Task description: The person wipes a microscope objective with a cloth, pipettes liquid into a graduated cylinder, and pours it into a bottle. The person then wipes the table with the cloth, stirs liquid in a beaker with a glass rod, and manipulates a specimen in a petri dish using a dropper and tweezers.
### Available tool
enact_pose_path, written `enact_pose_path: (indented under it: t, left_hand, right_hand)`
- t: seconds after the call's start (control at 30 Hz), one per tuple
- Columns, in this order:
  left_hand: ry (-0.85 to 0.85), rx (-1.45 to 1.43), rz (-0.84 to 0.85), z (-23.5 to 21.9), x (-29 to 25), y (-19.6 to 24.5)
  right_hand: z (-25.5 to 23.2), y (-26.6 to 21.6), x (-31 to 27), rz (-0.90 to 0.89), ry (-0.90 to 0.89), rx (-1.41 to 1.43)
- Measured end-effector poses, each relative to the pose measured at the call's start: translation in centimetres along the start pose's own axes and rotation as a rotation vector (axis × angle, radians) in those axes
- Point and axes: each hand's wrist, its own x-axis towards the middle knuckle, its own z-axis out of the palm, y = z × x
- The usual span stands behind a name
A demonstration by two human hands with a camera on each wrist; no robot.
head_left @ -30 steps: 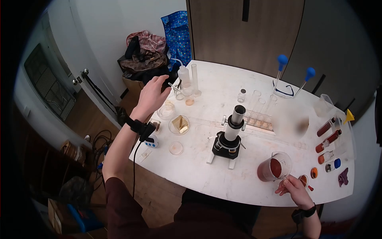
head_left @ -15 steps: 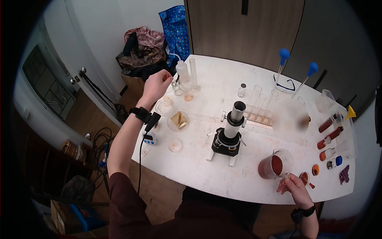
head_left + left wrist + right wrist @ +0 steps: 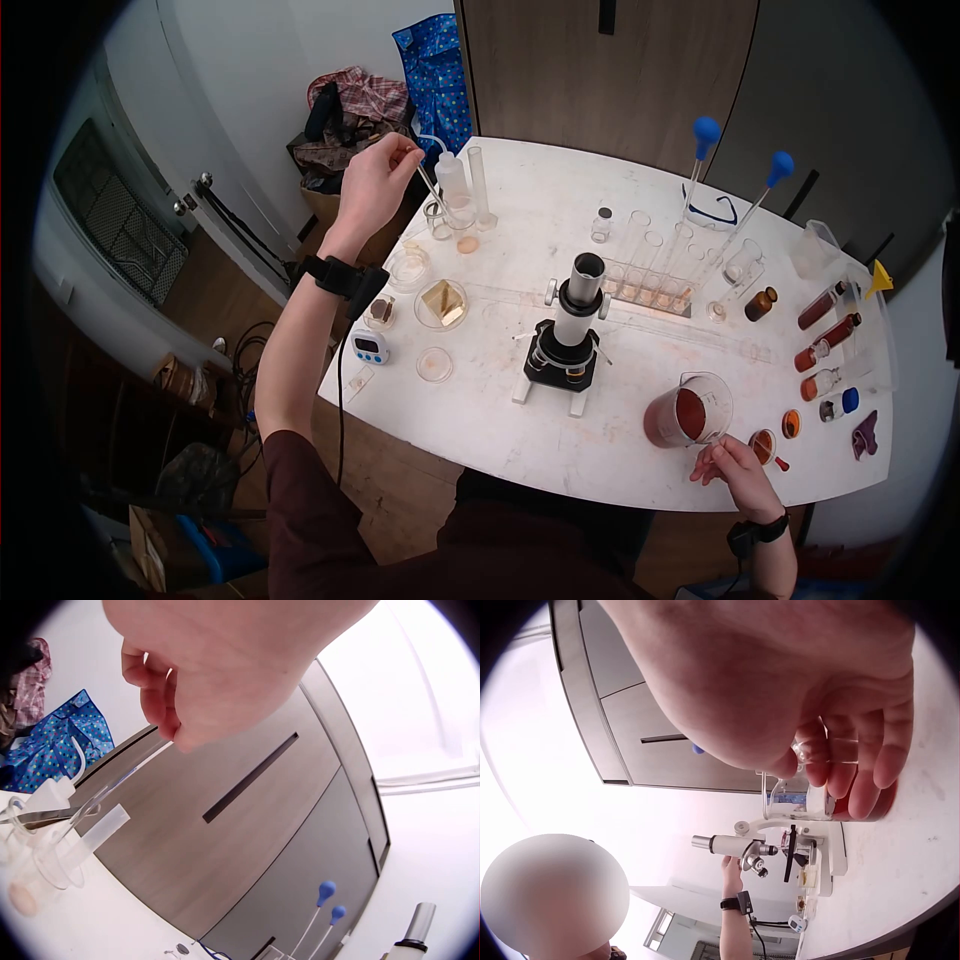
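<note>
My left hand (image 3: 372, 190) is raised over the table's far left. Its thumb and fingers pinch the upper end of a thin glass rod (image 3: 120, 780), which slants down into a small clear beaker (image 3: 61, 862). Beside that beaker stand a white wash bottle (image 3: 453, 178), a glass cylinder (image 3: 479, 190) and a small jar (image 3: 437, 221) with metal tweezers (image 3: 46, 818). At the front right, my right hand (image 3: 742, 480) grips the handle of a clear glass jug (image 3: 660, 420) holding dark red liquid. The jug rests upright on the table.
A microscope (image 3: 573, 330) stands mid-table, with a test tube rack (image 3: 645, 297) behind it. Two blue-bulbed pipettes (image 3: 706, 135) rise at the back. Small bottles (image 3: 823, 305) of red liquid line the right edge. Petri dishes (image 3: 435, 365) and a timer (image 3: 370, 346) are at left.
My left hand closed its fingers on the glass rod near the small beaker and lifted it upward at a slant. The right hand has stayed at the jug's handle.
</note>
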Motion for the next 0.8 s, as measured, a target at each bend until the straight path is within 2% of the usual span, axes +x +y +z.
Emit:
enact_pose_path:
  t: [0.27, 0.37, 0.43, 0.5, 0.6, 0.67, 0.7, 0.77, 0.8]
  left_hand:
    - [0.06, -0.102, 0.046, -2.9, 0.7, 1.5]
    - [0.075, -0.189, -0.021, -4.1, 0.5, 2.0]
    - [0.231, -0.279, 0.015, -4.4, 0.4, 0.7]
    - [0.245, -0.366, -0.022, -5.2, 0.0, -0.6]
    - [0.274, -0.479, -0.084, -6.1, -2.2, 0.1]
    - [0.253, -0.723, -0.206, -6.6, -4.0, 0.7]
    - [0.248, -0.727, -0.2, -6.6, -4.9, 1.3]
    - [0.198, -1.011, -0.268, -6.6, -6.8, 2.6]
    - [0.187, -1.017, -0.267, -6.6, -7.6, 3.6]
  right_hand:
    - [0.2, 0.1, 0.0, -0.025, 0.015, 0.012]
    - [0.2, 0.4, 0.1, -0.05, 0.014, 0.004]
    - [0.3, 0.4, 0.1, -0.046, 0.012, 0.002]
    - [0.3, 0.4, 0.0, -0.038, 0.013, 0.0]
    - [0.5, 0.6, 0.0, -0.08, 0.014, 0.014]
    - [0.4, 1.2, -0.2, -0.13, 0.038, 0.046]
    - [0.5, 1.0, -0.5, -0.132, 0.045, 0.051]
    - [0.9, 0.2, -1.2, -0.16, 0.177, -0.093]
    - [0.9, 0.1, -1.6, -0.154, 0.186, -0.089]
